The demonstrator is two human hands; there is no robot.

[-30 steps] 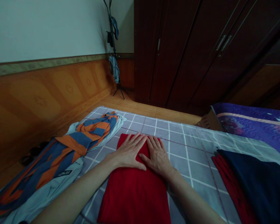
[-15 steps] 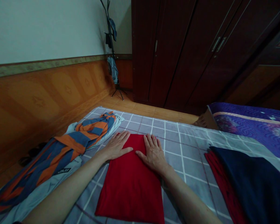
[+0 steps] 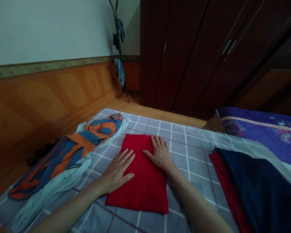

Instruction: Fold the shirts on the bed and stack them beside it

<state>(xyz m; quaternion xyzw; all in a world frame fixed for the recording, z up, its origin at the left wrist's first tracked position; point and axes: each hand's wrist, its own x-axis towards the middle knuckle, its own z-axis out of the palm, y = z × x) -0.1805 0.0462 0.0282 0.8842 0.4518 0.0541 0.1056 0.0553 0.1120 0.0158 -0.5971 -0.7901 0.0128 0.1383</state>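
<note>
A red folded garment [image 3: 143, 181] lies flat on the grey checked bedsheet [image 3: 179, 136] in front of me; which kind of garment it is I cannot tell. My left hand [image 3: 116, 171] rests open on its left edge, fingers spread. Across from it, my right hand [image 3: 160, 153] lies flat near the upper right corner, thumb pointing inward. Neither hand grips the cloth. To the right sits a folded stack with a dark blue garment [image 3: 259, 184] on top of a red one [image 3: 228, 184].
Orange-and-blue striped clothing [image 3: 87, 139] and a pale blue garment [image 3: 63, 181] lie loose along the bed's left side. Purple floral bedding [image 3: 262, 124] is at the right. Beyond the bed stand a coat rack [image 3: 120, 48] and a dark wardrobe [image 3: 184, 55].
My left hand has slid down the red garment's left edge, toward me. My right hand stays near the upper right corner. The view has shifted slightly.
</note>
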